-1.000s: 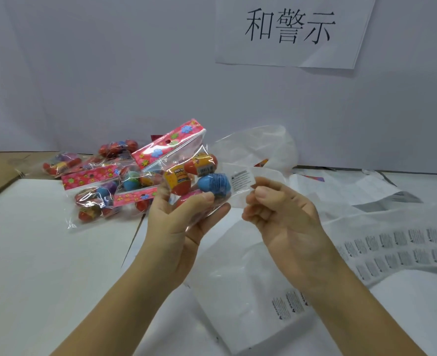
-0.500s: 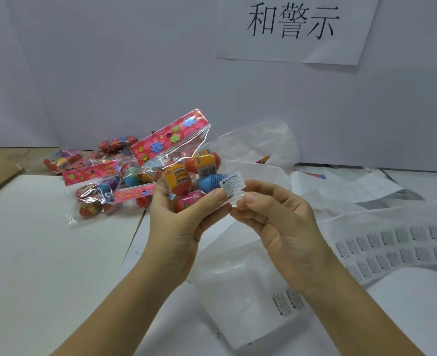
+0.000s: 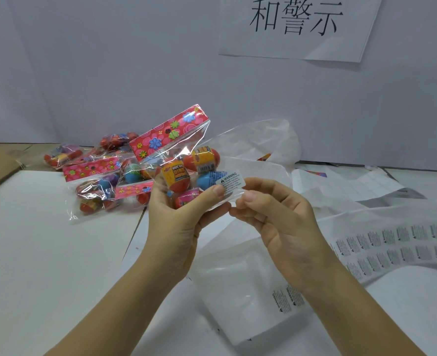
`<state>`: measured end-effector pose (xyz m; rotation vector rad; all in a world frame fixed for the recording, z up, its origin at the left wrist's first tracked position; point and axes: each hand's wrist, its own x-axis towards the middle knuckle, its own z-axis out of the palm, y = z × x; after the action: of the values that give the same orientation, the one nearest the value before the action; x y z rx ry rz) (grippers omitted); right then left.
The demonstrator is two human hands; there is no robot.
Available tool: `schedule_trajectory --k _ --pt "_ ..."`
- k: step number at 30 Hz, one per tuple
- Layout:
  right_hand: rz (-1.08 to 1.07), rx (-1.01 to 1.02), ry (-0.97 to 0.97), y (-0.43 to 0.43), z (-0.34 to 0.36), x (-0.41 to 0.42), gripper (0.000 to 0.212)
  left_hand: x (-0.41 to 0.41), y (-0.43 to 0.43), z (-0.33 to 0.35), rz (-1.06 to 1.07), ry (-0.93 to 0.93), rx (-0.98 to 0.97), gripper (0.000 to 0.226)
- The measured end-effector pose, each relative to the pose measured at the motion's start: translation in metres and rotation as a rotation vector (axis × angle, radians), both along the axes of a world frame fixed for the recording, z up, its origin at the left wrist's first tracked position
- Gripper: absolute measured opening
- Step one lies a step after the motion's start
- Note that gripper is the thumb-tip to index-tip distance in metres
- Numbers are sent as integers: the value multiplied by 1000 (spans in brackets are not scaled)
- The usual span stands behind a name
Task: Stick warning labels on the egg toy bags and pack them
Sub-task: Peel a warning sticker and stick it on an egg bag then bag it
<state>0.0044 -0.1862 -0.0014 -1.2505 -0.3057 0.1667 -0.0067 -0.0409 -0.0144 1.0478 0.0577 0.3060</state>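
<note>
Since earlier: both hands have closed together, and the warning label now lies on the bag's lower corner instead of hanging clear of it.
Table: white; unlabelled bag pile at far left, label sheet at right, clear outer bags under the wrists.
Egg toy bag: held up at centre, flowered header tilted upward.
Left hand: thumb and fingers pinching the bag's bottom edge.
Right hand: thumb and forefinger pressed on the label's right end.
Risk: slack film could wrinkle under the label, leaving it creased or crooked.
Unclear: label wording below "WARNING" too small; whether it is fully stuck cannot be told; wall sign cut off at top.
</note>
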Motion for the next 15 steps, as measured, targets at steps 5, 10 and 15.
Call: schedule_trajectory --k 5,10,15 --pt "-27 -23 3 1 -1 0 16 -1 1 -2 12 -18 11 67" --pt "-62 -21 2 1 -1 -1 12 -2 -1 -2 39 -32 22 72" --pt "-202 -55 -48 0 -3 -2 6 -2 -3 -2 65 -30 25 80"
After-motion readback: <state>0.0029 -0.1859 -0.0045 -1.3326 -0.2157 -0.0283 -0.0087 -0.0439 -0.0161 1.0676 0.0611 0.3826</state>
